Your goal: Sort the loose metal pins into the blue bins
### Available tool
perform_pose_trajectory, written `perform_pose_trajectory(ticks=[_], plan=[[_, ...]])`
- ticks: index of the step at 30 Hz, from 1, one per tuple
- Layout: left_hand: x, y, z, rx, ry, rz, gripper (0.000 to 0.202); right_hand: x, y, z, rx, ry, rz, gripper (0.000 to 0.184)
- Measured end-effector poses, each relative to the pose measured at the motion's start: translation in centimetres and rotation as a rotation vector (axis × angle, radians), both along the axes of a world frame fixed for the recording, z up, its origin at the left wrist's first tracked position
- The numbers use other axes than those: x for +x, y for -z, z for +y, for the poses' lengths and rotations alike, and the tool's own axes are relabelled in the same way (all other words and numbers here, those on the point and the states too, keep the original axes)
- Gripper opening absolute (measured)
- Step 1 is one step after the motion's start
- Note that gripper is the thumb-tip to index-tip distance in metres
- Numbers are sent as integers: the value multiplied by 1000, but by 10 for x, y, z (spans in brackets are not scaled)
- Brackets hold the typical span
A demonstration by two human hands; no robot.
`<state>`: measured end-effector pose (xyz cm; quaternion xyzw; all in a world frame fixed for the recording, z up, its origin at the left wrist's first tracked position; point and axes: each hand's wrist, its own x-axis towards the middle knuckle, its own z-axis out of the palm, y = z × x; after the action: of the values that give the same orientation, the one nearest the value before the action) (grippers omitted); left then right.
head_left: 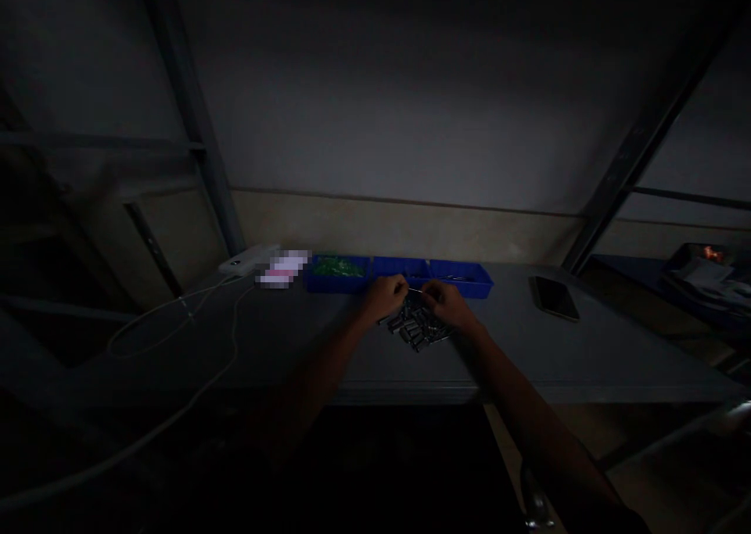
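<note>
My left hand and my right hand meet over a heap of small dark cylindrical parts on a grey table. Both hands have their fingers pinched together, and a thin light-coloured pin or wire runs between the fingertips. The scene is very dim, so the small piece is hard to make out. Just behind the hands stand three blue trays in a row: the left tray holds green parts, the middle tray and the right tray hold small items.
A dark phone lies on the table to the right. A white power adapter with a white cable sits at the back left, beside a blurred pinkish patch. Metal shelf posts rise on both sides. A wall stands behind the table.
</note>
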<state>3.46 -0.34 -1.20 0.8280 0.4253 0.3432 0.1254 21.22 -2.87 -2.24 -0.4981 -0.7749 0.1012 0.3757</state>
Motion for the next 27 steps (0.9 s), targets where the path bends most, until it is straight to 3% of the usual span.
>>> perform_pose_trajectory(ticks=[13, 27], plan=[[1, -2, -5, -4, 41, -68, 19, -3, -4, -5, 10, 31, 33, 30], [3, 0, -5, -24, -25, -35, 25, -5, -8, -8, 38, -10, 68, 27]])
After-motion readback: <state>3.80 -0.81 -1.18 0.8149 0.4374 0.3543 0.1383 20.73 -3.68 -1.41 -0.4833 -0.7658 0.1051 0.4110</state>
